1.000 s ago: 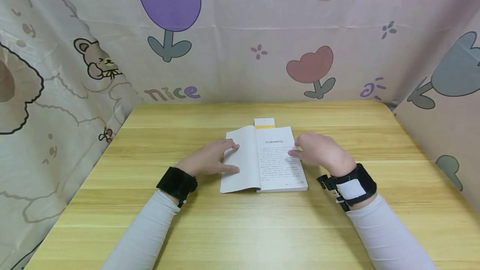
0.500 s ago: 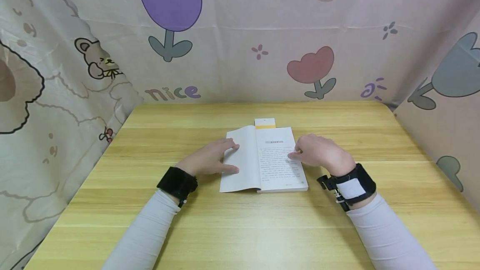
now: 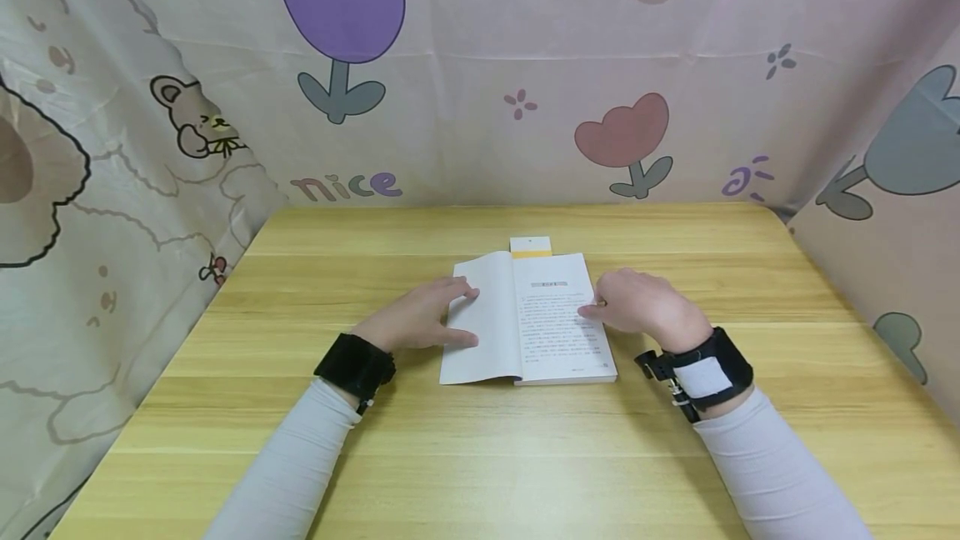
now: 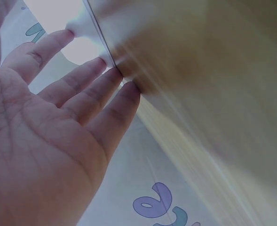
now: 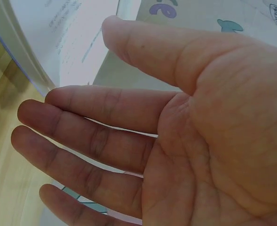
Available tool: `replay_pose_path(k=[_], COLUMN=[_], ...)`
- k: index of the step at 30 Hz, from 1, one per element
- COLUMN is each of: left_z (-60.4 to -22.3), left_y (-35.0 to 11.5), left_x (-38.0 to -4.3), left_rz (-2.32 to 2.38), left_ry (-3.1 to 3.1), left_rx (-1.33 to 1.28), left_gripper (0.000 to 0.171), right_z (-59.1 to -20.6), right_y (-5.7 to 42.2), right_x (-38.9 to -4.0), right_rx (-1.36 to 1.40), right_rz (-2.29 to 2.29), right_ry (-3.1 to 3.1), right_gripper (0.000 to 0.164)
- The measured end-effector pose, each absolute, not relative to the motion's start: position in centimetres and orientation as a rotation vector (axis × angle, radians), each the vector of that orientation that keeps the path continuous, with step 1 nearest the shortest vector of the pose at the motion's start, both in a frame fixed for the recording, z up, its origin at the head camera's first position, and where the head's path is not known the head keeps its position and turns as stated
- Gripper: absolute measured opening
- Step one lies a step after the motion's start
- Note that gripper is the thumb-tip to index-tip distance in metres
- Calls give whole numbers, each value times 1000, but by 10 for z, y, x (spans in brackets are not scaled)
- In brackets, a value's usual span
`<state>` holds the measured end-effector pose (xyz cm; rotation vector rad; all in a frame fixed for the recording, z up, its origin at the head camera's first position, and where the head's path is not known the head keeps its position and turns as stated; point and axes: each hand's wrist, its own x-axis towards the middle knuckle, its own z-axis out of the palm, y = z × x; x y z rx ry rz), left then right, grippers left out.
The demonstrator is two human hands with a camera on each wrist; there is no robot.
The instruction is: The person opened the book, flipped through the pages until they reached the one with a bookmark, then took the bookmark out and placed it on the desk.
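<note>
An open book lies on the wooden table, its left page blank and its right page printed. My left hand rests on the blank page's outer side, thumb and fingers spread; in the left wrist view its fingertips meet the edge. At the printed page's outer edge is my right hand, thumb reaching over the page. The right wrist view shows its fingers nearly straight, the index fingertip beside the book's edge and the thumb apart from it. A white card with a yellow band shows beyond the book's top.
The pale wooden table extends around the book on all sides. A printed curtain with tulips and a bear hangs behind it and along both sides.
The right thumb and fingers have shifted slightly at the printed page's edge. My left hand and the book have stayed in place.
</note>
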<state>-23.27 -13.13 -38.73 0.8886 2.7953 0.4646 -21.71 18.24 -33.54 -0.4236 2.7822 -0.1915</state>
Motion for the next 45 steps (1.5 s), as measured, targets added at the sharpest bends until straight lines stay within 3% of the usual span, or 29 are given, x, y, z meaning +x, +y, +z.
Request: replay_pose_path(k=[12, 21, 35, 45], left_z=[-386, -389, -390, -390], left_y=[-132, -133, -135, -135], left_x=[-231, -233, -235, -235], left_rz=[472, 490, 480, 433], left_ry=[2793, 2789, 2792, 2792], left_rx=[891, 885, 814, 799], left_gripper=[80, 80, 90, 84], right_z=[-330, -339, -331, -328], right_y=[182, 186, 197, 188], right_x=[-219, -227, -233, -228], right_rx=[-564, -627, -675, -805], right_rz=[-239, -249, -464, -597], right_ry=[2970, 3020, 2888, 2880], right_gripper=[19, 29, 20, 14])
